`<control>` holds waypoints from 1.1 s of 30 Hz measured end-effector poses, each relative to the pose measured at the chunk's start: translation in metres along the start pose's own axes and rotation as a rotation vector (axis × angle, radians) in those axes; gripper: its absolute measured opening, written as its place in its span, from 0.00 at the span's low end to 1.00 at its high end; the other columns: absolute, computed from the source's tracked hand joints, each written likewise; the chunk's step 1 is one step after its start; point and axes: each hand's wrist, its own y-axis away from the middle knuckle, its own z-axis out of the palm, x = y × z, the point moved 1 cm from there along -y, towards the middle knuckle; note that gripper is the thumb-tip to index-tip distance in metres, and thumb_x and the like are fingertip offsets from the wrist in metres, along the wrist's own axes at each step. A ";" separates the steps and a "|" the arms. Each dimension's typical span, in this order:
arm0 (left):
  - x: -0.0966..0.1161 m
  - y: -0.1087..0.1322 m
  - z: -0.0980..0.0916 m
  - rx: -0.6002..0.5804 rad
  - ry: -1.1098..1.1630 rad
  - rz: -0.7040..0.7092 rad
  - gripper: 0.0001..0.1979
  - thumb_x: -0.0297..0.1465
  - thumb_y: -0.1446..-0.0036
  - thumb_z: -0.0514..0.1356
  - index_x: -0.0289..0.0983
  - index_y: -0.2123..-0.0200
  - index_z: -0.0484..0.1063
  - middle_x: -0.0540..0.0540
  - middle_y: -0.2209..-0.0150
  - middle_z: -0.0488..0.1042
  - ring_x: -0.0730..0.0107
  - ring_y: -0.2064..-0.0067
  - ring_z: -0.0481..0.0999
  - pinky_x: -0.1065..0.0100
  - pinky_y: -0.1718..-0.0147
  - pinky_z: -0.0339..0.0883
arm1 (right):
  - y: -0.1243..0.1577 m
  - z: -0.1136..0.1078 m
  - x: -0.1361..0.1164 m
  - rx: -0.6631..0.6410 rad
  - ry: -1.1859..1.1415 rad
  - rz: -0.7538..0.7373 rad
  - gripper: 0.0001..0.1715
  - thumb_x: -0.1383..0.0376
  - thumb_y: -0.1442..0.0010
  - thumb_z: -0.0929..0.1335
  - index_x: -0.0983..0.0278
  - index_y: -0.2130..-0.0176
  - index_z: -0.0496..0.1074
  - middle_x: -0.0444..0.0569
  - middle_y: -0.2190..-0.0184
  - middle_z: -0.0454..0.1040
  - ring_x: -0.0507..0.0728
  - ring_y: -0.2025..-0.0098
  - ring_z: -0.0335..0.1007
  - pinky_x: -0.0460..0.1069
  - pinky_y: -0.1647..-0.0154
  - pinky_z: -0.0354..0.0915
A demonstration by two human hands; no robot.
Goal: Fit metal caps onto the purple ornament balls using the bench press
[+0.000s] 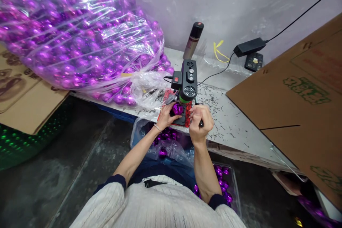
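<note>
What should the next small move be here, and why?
Probably a gentle pull on the handle, with the left hand steadying the ball: the right hand is closed around the handle, and the left hand holds the ball under the head of the machine.

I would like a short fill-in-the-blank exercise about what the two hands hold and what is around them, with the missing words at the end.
1. The left hand holds a shiny ____ ball at the machine.
2. The machine's lever is in the person's ____ hand.
3. The big bag of balls is made of clear ____.
4. The spray can behind the machine has a ____ cap.

Missing words: purple; right; plastic; black.
</note>
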 end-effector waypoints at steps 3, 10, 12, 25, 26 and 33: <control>0.000 0.000 0.000 0.000 0.036 -0.012 0.37 0.47 0.43 0.70 0.37 0.36 0.68 0.35 0.42 0.76 0.47 0.40 0.75 0.50 0.40 0.65 | 0.013 0.004 0.004 0.018 -0.003 0.016 0.16 0.70 0.31 0.62 0.60 0.72 0.67 0.44 0.73 0.72 0.52 0.68 0.72 0.49 0.65 0.66; 0.005 -0.001 -0.002 -0.022 0.066 -0.069 0.36 0.48 0.44 0.70 0.37 0.38 0.69 0.35 0.41 0.76 0.47 0.39 0.74 0.50 0.39 0.64 | 0.051 0.016 0.029 0.069 -0.032 0.002 0.14 0.68 0.31 0.61 0.60 0.70 0.67 0.45 0.70 0.73 0.52 0.68 0.73 0.50 0.66 0.67; 0.005 0.000 -0.002 -0.022 0.067 -0.068 0.36 0.48 0.43 0.70 0.35 0.38 0.69 0.34 0.41 0.76 0.47 0.39 0.74 0.50 0.39 0.64 | 0.055 0.017 0.034 0.073 -0.034 -0.009 0.14 0.67 0.31 0.61 0.60 0.69 0.67 0.45 0.70 0.73 0.53 0.68 0.72 0.51 0.65 0.68; 0.004 0.002 -0.001 -0.010 0.051 -0.048 0.35 0.46 0.43 0.70 0.39 0.37 0.69 0.36 0.42 0.76 0.47 0.40 0.75 0.50 0.39 0.65 | 0.064 0.021 0.045 0.122 -0.010 -0.025 0.16 0.62 0.30 0.60 0.59 0.70 0.65 0.43 0.71 0.72 0.53 0.70 0.72 0.56 0.56 0.69; 0.004 0.002 -0.001 -0.013 0.054 -0.048 0.35 0.47 0.43 0.70 0.38 0.37 0.69 0.35 0.41 0.76 0.47 0.39 0.75 0.50 0.39 0.64 | 0.065 0.022 0.045 0.119 -0.013 -0.024 0.16 0.61 0.29 0.60 0.59 0.70 0.65 0.42 0.71 0.72 0.53 0.70 0.72 0.56 0.56 0.69; 0.004 0.001 -0.001 -0.011 0.075 -0.059 0.35 0.48 0.44 0.70 0.39 0.38 0.69 0.36 0.41 0.76 0.47 0.39 0.75 0.49 0.39 0.65 | 0.067 0.023 0.050 0.123 -0.032 -0.059 0.16 0.60 0.29 0.60 0.59 0.70 0.64 0.42 0.71 0.72 0.54 0.70 0.74 0.57 0.55 0.70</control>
